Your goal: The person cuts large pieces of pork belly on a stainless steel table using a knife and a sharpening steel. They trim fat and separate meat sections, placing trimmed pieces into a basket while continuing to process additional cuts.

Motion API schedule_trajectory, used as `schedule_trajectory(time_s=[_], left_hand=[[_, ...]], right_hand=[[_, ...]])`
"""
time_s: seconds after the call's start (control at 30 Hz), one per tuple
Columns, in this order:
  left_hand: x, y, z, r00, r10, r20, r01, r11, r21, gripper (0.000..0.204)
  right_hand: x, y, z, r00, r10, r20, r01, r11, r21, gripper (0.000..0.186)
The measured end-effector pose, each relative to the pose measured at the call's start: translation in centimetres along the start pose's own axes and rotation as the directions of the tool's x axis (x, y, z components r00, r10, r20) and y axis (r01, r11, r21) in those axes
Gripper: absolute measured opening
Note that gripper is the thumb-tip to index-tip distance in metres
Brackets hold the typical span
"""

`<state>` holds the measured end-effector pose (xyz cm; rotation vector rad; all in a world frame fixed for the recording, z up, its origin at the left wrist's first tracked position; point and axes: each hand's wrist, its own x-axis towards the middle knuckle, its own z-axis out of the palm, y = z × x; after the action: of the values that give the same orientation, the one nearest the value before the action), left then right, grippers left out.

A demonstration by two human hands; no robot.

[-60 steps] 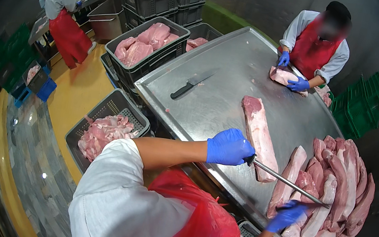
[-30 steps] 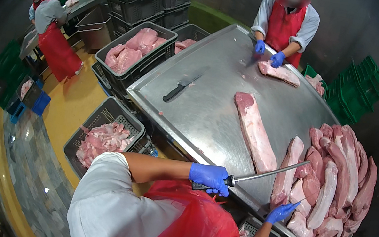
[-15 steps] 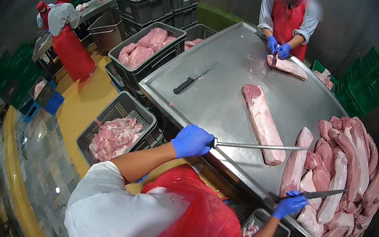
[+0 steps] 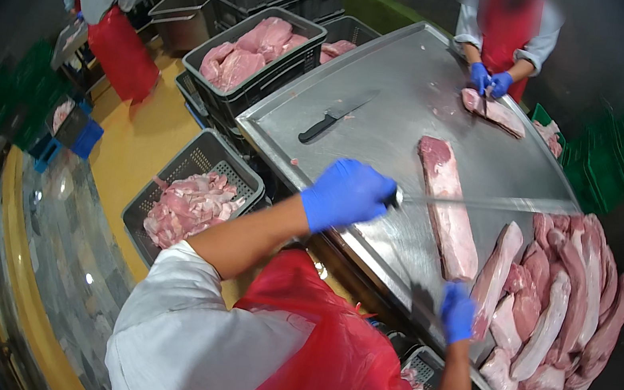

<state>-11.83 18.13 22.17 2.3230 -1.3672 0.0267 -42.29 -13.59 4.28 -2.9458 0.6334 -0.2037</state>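
Note:
My left hand (image 4: 348, 194), in a blue glove, is shut on the handle of a long steel rod (image 4: 488, 203). The rod reaches right, above a long slab of raw meat (image 4: 449, 207) lying on the metal table (image 4: 393, 86). My right hand (image 4: 458, 312), also gloved, is at the table's near edge, shut on a knife. The knife's dark blade (image 4: 423, 295) is blurred and points left. A pile of meat strips (image 4: 553, 312) lies just right of that hand.
A black-handled knife (image 4: 331, 121) lies on the table. At the far end, a co-worker's gloved hands (image 4: 489, 80) work on a meat piece (image 4: 493, 113). Grey crates of meat (image 4: 258, 46) (image 4: 193, 205) stand left of the table. Another person in a red apron (image 4: 112, 20) stands far left, and green crates (image 4: 617, 152) are stacked on the right.
My left hand has lifted the rod up and away over the meat slab. The knife in my right hand has swung from pointing right to pointing left. The view has tilted slightly.

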Motion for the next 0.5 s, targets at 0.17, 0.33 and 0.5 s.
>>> schedule_trajectory(time_s=[0.17, 0.33, 0.5], left_hand=[[-2.1, -22.4, 3.9, 0.881, -0.462, 0.104, 0.46, 0.887, 0.051, 0.025], [-2.3, -35.8, 9.1, 0.743, -0.664, 0.088, 0.663, 0.747, 0.046, 0.027], [-0.8, -39.8, 9.8, 0.752, -0.634, 0.179, 0.651, 0.757, -0.055, 0.025]], right_hand=[[-1.4, -5.7, 5.3, 0.874, 0.486, -0.032, -0.349, 0.672, 0.653, 0.036], [6.0, -14.0, 7.2, 0.698, 0.708, 0.107, -0.473, 0.344, 0.811, 0.035], [10.1, -17.3, 10.1, 0.649, 0.708, 0.277, -0.582, 0.228, 0.781, 0.031]])
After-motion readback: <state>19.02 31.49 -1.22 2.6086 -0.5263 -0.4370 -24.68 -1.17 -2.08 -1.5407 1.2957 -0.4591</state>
